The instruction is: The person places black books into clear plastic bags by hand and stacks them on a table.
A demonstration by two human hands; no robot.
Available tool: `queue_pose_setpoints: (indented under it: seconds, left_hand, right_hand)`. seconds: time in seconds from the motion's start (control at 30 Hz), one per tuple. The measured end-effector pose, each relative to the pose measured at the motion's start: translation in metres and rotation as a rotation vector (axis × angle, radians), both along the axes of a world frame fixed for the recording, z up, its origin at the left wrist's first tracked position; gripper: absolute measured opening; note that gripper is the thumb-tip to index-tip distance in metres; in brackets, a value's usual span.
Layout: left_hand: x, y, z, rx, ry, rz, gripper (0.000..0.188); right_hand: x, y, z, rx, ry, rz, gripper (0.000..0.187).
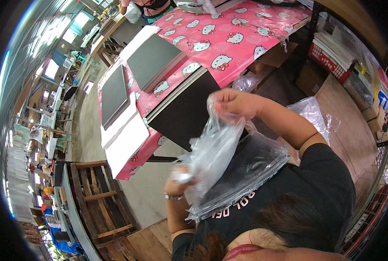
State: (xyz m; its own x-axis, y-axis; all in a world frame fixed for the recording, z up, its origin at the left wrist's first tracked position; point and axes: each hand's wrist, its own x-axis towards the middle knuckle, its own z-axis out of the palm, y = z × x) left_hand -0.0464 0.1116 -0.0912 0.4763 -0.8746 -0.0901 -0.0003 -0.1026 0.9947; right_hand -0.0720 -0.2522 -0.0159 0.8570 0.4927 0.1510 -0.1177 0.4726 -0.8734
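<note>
A crumpled clear plastic bag (218, 145) stretches between my two hands, smeared a little by motion. My right hand (231, 104) pinches its upper end, and my left hand (181, 180), with a bracelet at the wrist, is closed on its lower end. Under the bag, a stack of flat clear plastic bags (250, 163) lies against my body. Just beyond my hands, a stack of black-topped sheets (187, 111) sits at the near corner of the table, partly covered by the bag and my right hand.
The table has a pink patterned cover (220, 39). On it are more black-topped stacks (152, 58), a black folder-like stack (114, 95) and white sheets (126, 135). A wooden pallet (100, 195) stands at left. A red basket of papers (329, 56) is at right. Another person (152, 6) stands beyond.
</note>
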Motion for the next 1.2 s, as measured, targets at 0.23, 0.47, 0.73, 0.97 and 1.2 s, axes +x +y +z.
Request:
queue_pose_setpoints:
  seconds: [0.23, 0.47, 0.73, 0.97, 1.2]
  left_hand:
    - [0.008, 0.012, -0.026, -0.113, 0.333, -0.024, 0.017]
    - [0.007, 0.012, 0.032, -0.725, 0.382, 0.269, 0.032]
    - [-0.007, -0.033, 0.037, 0.338, -0.227, -0.098, 0.044]
    - [0.013, -0.011, 0.026, -0.688, 0.303, 0.625, 0.057]
    - [0.003, -0.035, 0.007, -0.262, 0.371, 0.287, 0.044]
  right_hand:
    - [0.000, -0.015, -0.001, 0.018, -0.242, 0.009, 0.020]
    - [0.007, -0.005, -0.013, -0.390, -0.088, 0.055, 0.028]
    - [-0.001, -0.010, 0.008, 0.263, -0.106, -0.181, 0.019]
    - [0.002, -0.032, 0.003, -0.495, -0.232, 0.319, 0.026]
    - [0.016, -0.036, 0.007, 0.344, -0.204, -0.430, 0.033]
